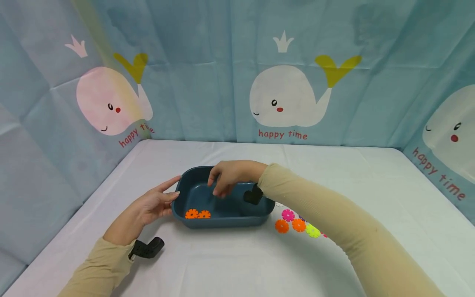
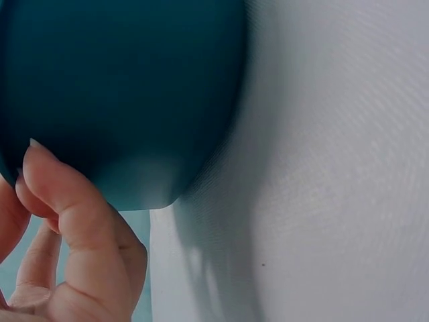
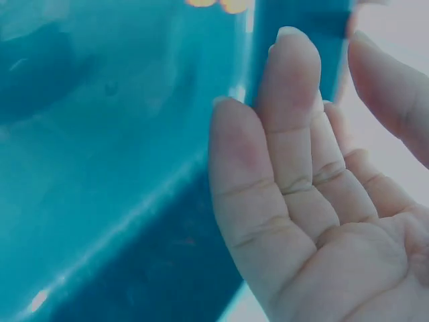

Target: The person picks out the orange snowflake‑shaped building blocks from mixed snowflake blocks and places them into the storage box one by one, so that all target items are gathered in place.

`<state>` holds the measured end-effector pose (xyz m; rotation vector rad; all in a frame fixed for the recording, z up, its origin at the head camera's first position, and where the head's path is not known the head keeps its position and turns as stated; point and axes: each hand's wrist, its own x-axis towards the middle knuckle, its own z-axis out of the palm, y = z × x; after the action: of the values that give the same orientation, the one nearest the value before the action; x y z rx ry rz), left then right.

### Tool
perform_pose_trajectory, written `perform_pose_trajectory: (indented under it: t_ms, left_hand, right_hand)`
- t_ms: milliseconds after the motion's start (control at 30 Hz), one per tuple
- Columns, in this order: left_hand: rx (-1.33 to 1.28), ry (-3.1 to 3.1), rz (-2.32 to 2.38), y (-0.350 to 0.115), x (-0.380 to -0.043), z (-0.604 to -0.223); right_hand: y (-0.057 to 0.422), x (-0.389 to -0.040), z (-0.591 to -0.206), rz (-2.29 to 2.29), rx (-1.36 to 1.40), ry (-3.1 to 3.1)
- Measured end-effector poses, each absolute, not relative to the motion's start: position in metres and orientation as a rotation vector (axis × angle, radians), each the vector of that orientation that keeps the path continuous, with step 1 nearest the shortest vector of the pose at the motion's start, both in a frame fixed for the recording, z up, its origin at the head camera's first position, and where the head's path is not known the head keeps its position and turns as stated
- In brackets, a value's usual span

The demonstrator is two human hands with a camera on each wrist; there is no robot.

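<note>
White-covered table (image 1: 230, 264), 1 blue tray (image 1: 222, 222), notched discs (image 1: 299, 225) (orange, pink, yellow)

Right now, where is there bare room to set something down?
The table is bare in front of the blue tray, between left sleeve and right sleeve, and beyond it, towards the curtain. Crowded: right of the tray, where coloured discs cluster.

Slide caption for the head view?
Left hand touching a blue tub, right hand above it, two orange flower-shaped discs inside.
</note>
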<state>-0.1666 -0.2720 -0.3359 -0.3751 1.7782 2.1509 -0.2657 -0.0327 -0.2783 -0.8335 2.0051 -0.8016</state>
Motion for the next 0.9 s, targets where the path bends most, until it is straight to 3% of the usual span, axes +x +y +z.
perform_pose_trajectory:
  t_ms: [367,900]
  left_hand:
    - [-0.363,1.774,2.148,-0.273,-0.166,-0.336]
    - [-0.369,1.786,2.131,-0.272,-0.167,-0.335]
  right_hand:
    - [0.019,-0.258,-0.259,-0.866,-0.788,2.076]
    - [0.075,-0.245,-0.274,-1.018,-0.802,2.069]
